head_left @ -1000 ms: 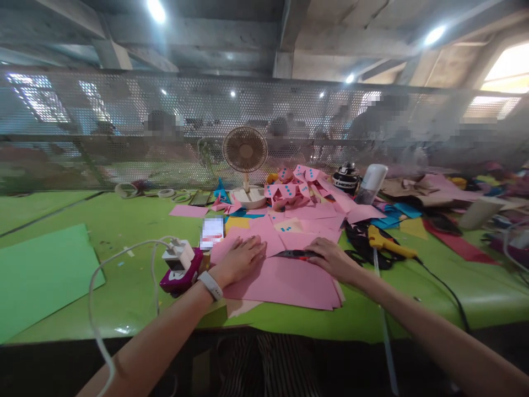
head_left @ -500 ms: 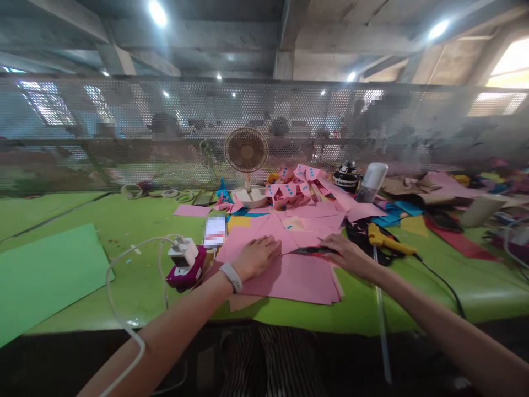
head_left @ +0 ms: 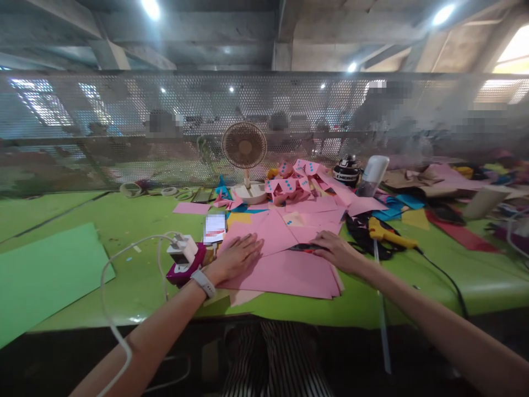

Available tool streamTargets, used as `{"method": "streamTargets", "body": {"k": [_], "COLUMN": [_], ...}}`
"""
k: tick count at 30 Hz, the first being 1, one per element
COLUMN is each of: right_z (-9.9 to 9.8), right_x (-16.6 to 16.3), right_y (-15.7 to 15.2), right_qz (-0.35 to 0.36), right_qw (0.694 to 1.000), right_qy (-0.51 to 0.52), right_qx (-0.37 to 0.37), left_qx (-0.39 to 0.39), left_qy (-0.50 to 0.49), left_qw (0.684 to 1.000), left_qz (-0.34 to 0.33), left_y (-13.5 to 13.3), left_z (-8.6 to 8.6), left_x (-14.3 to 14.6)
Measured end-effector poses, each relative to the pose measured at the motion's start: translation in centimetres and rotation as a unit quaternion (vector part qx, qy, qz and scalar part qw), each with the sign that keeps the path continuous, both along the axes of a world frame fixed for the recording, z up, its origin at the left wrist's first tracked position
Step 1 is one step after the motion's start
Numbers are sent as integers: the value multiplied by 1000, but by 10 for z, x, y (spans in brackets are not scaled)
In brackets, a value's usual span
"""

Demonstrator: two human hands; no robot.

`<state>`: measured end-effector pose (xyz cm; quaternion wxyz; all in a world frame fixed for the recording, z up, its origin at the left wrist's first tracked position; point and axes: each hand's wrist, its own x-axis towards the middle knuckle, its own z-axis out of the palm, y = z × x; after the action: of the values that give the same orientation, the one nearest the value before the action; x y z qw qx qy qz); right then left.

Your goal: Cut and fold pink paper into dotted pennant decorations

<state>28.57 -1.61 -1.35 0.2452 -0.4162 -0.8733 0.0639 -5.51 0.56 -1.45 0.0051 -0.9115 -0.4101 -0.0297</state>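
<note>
My left hand (head_left: 239, 256) lies flat with its fingers stretched out on the left part of the pink paper sheets (head_left: 285, 275). Its wrist wears a pale band (head_left: 203, 283). At the right side of the stack, my right hand (head_left: 335, 251) is closed around dark scissors (head_left: 305, 247) with red parts. Their tip points left, low over the paper, and my fingers hide the handles. An upper pink sheet (head_left: 264, 229) rests above the lower ones, its edge running along the tool. Several pink cut-outs with blue dots (head_left: 285, 187) are heaped beyond my hands.
A small fan (head_left: 244, 146) stands at the back before a perforated metal screen (head_left: 144, 127). Left are a purple power block with white plug (head_left: 184, 253), a phone (head_left: 215, 227) and green sheet (head_left: 49, 270). A yellow glue gun (head_left: 390, 238) and clear bottle (head_left: 374, 173) lie right.
My left hand has slid left across the paper, its fingers spreading a little. My right hand has shifted slightly left and up with the scissors. The upper pink sheet's lower edge now shows more plainly.
</note>
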Motion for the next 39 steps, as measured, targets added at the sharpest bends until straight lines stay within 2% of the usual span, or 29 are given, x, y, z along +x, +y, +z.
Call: {"method": "streamTargets", "body": {"k": [6, 12, 26, 34, 39], "right_z": [-6, -2, 7, 3, 6], "right_x": [8, -11, -30, -28, -12], "right_y": [-5, -6, -15, -15, -11], "right_qz": [33, 13, 30, 10, 15], "right_qw": [999, 1000, 999, 1000, 999], "right_qy": [20, 9, -11, 7, 14], "right_qx": [23, 4, -9, 8, 32], "left_qx": [1, -9, -9, -31, -17], "left_qy": [1, -14, -18, -3, -6], "left_qw": [1000, 1000, 1000, 999, 1000], "left_qz": [-1, 8, 5, 8, 10], "left_y": [-3, -3, -5, -7, -8], "left_z": [3, 4, 4, 13, 20], "left_x": [2, 2, 3, 6, 28]}}
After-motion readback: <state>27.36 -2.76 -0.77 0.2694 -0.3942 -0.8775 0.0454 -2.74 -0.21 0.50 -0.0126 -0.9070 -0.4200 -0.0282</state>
